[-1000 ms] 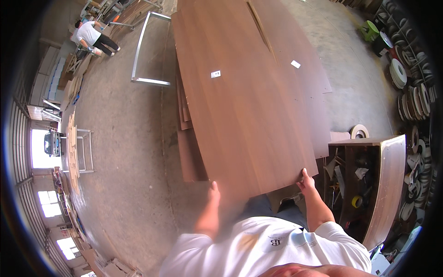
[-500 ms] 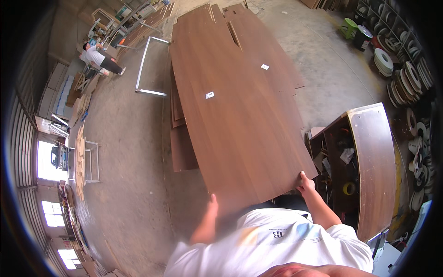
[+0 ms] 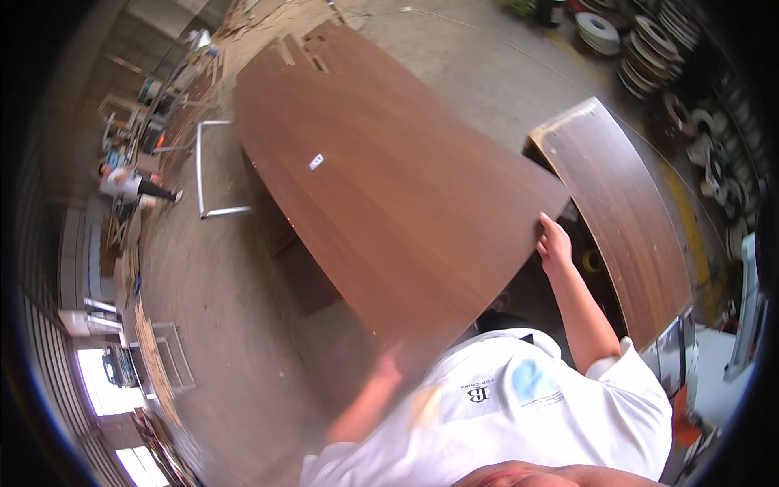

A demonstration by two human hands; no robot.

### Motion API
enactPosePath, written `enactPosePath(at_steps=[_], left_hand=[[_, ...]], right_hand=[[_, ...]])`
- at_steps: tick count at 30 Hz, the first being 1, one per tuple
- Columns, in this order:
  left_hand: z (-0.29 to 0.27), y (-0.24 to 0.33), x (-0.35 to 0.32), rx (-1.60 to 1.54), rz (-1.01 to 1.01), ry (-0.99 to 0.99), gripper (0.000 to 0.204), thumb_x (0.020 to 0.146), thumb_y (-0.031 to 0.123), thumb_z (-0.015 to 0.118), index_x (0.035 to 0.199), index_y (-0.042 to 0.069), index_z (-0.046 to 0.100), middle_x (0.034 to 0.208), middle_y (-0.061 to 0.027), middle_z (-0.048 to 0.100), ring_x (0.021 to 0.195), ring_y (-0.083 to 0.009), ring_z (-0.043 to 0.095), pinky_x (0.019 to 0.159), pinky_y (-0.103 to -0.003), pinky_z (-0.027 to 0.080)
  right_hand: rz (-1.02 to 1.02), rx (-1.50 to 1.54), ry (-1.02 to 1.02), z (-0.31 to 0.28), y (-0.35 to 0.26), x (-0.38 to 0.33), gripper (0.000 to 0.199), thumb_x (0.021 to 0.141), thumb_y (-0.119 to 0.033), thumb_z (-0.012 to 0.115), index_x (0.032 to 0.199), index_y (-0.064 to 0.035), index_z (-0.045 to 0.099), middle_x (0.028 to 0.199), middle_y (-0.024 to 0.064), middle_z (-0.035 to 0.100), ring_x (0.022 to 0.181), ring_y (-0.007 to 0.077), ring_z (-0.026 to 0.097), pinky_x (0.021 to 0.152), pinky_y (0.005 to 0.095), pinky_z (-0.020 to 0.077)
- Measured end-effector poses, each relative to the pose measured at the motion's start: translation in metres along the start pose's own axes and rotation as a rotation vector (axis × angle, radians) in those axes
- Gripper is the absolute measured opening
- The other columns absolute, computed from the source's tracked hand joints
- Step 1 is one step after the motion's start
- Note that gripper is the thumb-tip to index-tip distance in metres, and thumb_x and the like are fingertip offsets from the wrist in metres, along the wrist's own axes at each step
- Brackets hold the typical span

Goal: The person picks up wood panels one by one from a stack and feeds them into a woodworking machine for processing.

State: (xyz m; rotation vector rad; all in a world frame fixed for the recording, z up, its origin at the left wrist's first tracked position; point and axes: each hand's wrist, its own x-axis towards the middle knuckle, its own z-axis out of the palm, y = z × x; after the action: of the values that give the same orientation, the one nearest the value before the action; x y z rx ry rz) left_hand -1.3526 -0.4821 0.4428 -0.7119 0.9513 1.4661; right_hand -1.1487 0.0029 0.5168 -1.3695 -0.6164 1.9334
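Note:
A large brown wood-grain board stretches away from me, with a small white label on its left half. My right hand grips its near right corner, thumb on top and fingers hidden beneath. At the near left corner, my left hand is closed on the edge, though motion smears its fingers. The board's near right corner reaches close to an open-fronted brown cabinet. More brown panels show below the board's left side.
A white metal frame stands left of the boards. Far left, a person is beside cluttered benches. Rolls of edge banding are stacked at the right. Wooden strips lie on a rack at the left.
The board's near end has swung to the right toward the cabinet, both hands moving with it. It now covers the second label. The view has also turned.

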Motion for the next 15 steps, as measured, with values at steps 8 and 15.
enactPosePath(at_steps=[8,15], left_hand=[[0.190,-0.047,0.055,0.002,-0.275,-0.519,0.054,0.084,0.016,0.068,0.133,0.004,0.050,0.133,-0.0110,0.057,0.123,-0.0277,0.054,0.106,-0.045,0.043],[0.255,-0.101,0.097,0.370,-0.248,-0.510,0.044,0.090,0.025,0.068,0.129,0.008,0.054,0.123,-0.0096,0.061,0.114,-0.0258,0.058,0.097,-0.041,0.047]], right_hand=[[0.136,-0.054,-0.059,0.022,0.049,-0.080,0.044,0.091,-0.023,0.067,0.126,0.0007,0.057,0.121,0.0155,0.063,0.110,0.0260,0.059,0.094,0.0381,0.0465],[0.074,-0.143,0.034,-0.048,-0.011,-0.044,0.041,0.089,-0.026,0.069,0.118,0.0024,0.061,0.108,0.0134,0.068,0.095,0.0233,0.066,0.085,0.0368,0.0516]])
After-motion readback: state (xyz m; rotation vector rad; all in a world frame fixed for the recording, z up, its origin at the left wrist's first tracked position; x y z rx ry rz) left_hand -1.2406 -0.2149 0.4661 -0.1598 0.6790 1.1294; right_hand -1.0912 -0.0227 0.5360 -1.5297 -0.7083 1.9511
